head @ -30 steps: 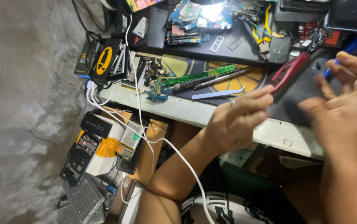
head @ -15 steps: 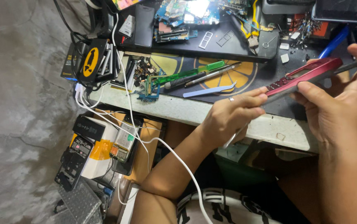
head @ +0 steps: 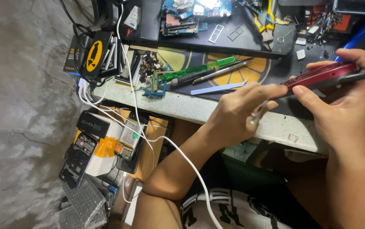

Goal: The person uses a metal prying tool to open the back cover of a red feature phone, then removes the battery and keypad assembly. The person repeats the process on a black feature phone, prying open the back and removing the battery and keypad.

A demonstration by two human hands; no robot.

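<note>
Right hand clamped around red phone, held edge-on above the bench. Left hand pinches the phone's near end, fingers closed, thin metal tool just under them. Beyond left hand: blue pry tool, green-handled screwdriver on mat. White cable runs below left forearm.
</note>
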